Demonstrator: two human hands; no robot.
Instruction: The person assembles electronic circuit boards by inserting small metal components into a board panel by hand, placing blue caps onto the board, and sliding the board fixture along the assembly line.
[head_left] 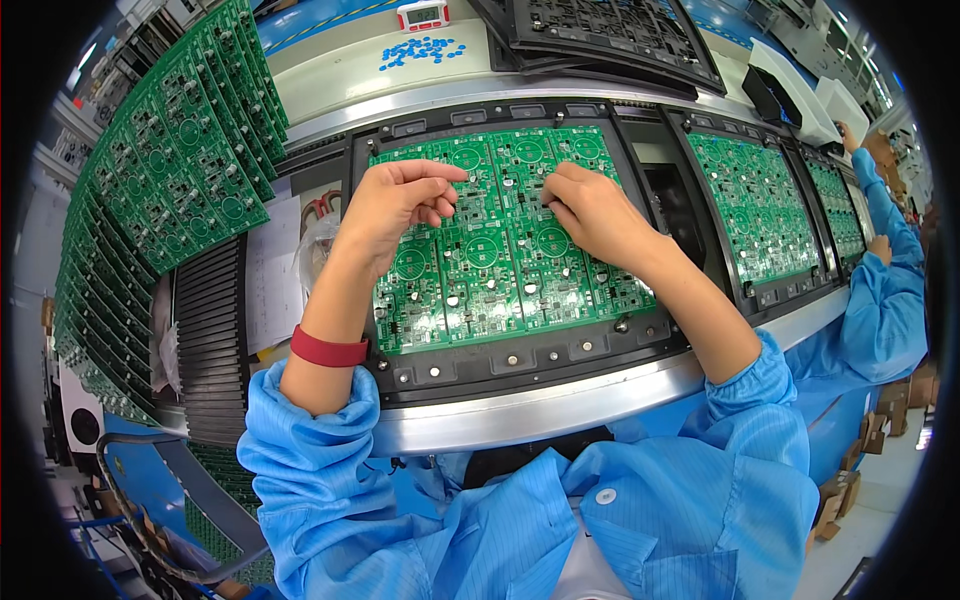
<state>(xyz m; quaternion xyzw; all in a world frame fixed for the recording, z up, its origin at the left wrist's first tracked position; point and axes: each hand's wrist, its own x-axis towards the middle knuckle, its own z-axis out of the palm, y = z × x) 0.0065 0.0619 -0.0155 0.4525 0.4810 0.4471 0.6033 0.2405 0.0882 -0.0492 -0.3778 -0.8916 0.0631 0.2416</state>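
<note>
A green circuit board panel lies flat in a black carrier frame in front of me, small parts and printed circles all over it. My left hand hovers above the panel's left side, its index finger reaching right and its other fingers curled in. Whatever those fingers may hold is too small or hidden to make out. Over the upper right of the panel, my right hand has its thumb and fingers pinched together, tips close to the board. The fingertips hide anything between them.
Green boards stand upright in a black slotted rack at left. Small blue discs lie behind the line near a red-and-white timer. More carriers are stacked at the back. Another framed panel sits right, near a co-worker's blue sleeve.
</note>
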